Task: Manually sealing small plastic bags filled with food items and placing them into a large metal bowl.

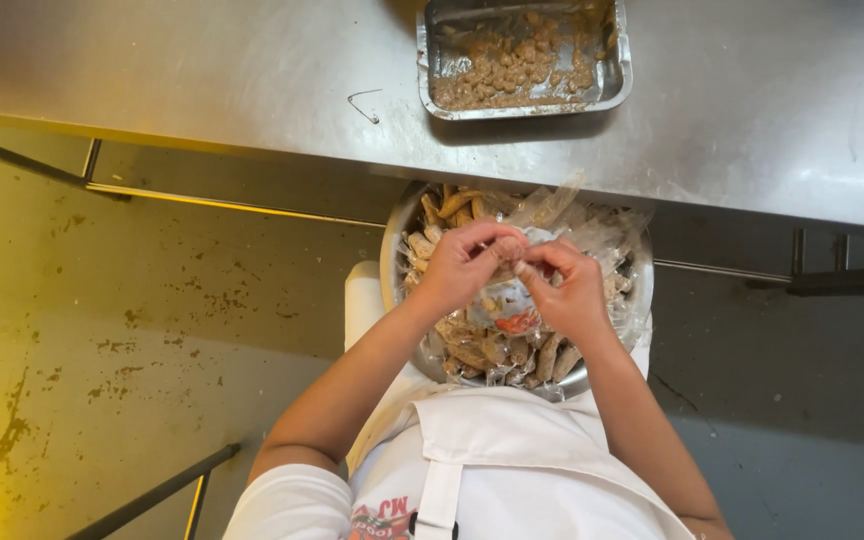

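Shiny grey steel makes up the long tabletop [202, 70] at the top, and a spotty yellow-green floor [102, 330] lies below it. A person in a white apron [512, 450] holds a round silver metal bowl [389, 262] close to the body. It is full of brown finger-shaped pods in clear plastic wrap [497, 350].

Both hands meet over the bowl. The left hand [464, 265] and the right hand [564, 290] are closed, pinching one small clear plastic packet [510, 300] between their fingertips, just above the pile. It looks like the packet is being opened or peeled. I think the work is partly done: a rectangular silver metal tray [624, 70] on the tabletop holds some brown mushy bits, but the bowl has many pods left.

The fingers hide what is inside the packet. The tray is cut off at the top edge. A small bent wire [364, 103] lies on the tabletop; I cannot tell what it is.
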